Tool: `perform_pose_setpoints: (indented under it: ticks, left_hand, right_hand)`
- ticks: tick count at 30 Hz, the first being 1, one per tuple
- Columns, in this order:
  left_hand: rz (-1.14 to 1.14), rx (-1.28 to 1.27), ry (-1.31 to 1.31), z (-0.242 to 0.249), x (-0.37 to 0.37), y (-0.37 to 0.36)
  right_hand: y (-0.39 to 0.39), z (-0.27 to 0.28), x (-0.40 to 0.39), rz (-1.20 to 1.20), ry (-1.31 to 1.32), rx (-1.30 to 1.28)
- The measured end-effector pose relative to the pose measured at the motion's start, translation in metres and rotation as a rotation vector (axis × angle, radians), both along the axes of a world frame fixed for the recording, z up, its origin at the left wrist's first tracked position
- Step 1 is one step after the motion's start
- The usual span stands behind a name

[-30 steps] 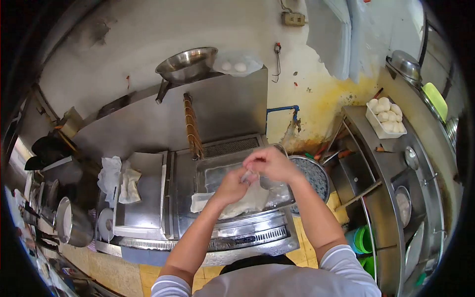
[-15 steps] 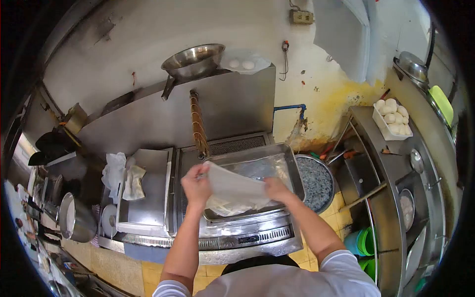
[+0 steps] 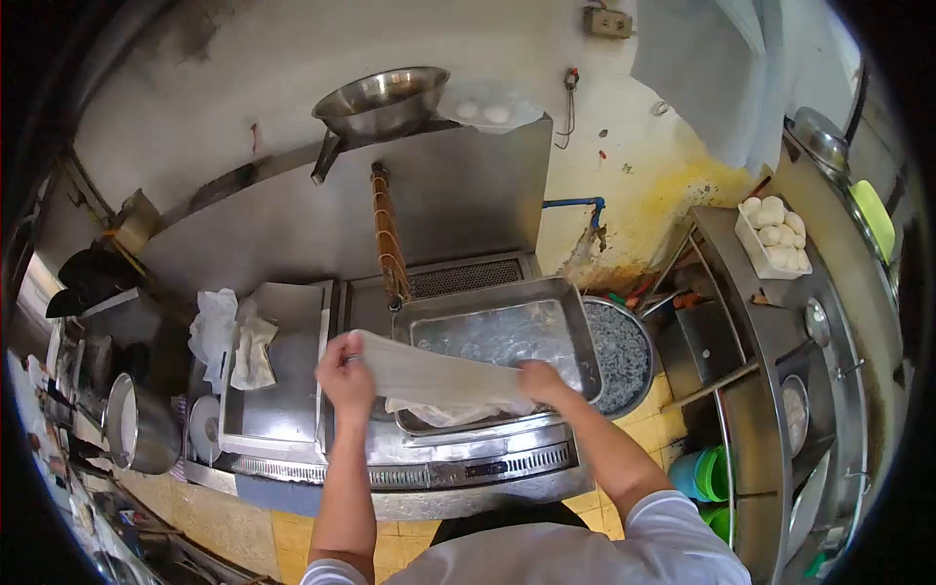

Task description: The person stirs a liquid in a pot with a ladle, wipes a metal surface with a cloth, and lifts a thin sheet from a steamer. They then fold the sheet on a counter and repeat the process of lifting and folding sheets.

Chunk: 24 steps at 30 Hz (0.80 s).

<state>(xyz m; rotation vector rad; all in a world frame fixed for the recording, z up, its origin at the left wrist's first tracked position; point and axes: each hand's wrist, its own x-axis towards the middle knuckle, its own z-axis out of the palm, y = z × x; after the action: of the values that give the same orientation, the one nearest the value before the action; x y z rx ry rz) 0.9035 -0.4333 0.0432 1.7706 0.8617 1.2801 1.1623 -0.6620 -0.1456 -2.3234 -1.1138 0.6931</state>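
Note:
A thin whitish sheet, perhaps cloth or plastic, [image 3: 439, 375] is stretched between my two hands over the front left part of a metal tray [image 3: 588, 353]. My left hand [image 3: 346, 375] grips its left end, left of the tray. At the sheet's right end my right hand [image 3: 544, 382] is closed on it, above the tray's front right part. Pale folded material [image 3: 444, 413] shows below the sheet at the tray's front edge. Bare, wet-looking metal shows on the tray's bottom.
Left of the tray, a shallow steel pan [image 3: 278, 419] holds a crumpled cloth [image 3: 254, 353]. A round basin [image 3: 624, 356] of greyish contents stands right. A white tub [image 3: 775, 239] of white balls sits on the right counter. A steel bowl [image 3: 380, 105] rests on the back ledge.
My left hand has moved left, pulling the sheet wider and tauter. The sheet has shifted toward me and left, uncovering more of the tray's bottom.

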Motion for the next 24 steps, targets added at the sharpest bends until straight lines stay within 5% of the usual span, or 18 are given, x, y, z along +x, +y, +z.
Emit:
perform_pose_setpoints:
  ticks: [2,5,6,8,11,15,17,21,24]
  left_hand:
    - [0.055,-0.050,0.181,-0.061,-0.007,0.019]
    - [-0.166,0.031,0.691,-0.155,0.000,0.003]
    - [-0.238,0.012,0.938,-0.172,0.008,-0.011]
    - [-0.382,0.028,1.029,-0.207,0.023,-0.020]
    - [-0.517,-0.053,1.095,-0.217,0.040,-0.016]
    - [-0.462,0.117,0.730,-0.153,0.070,-0.031]
    - [-0.492,0.008,0.461,-0.087,0.087,-0.046]
    - [-0.445,0.229,0.051,0.000,0.086,-0.049]
    - [-0.229,0.118,-0.077,0.023,0.046,-0.004]
  right_hand:
    - [-0.030,-0.003,0.008,-0.095,-0.223,-0.096]
    - [-0.026,0.017,-0.018,-0.094,-0.620,0.081]
    - [-0.018,0.010,-0.020,-0.035,-0.605,0.112]
    - [-0.004,-0.023,-0.021,0.082,-0.564,0.171]
    - [-0.001,-0.037,-0.007,0.059,-0.513,-0.191]
    - [0.030,0.043,0.000,0.000,-0.204,-0.079]
    - [0.050,0.102,-0.029,-0.074,0.234,0.552]
    - [0.066,0.096,-0.032,0.017,0.352,0.372]
    - [0.017,0.073,-0.003,-0.033,0.107,0.355]
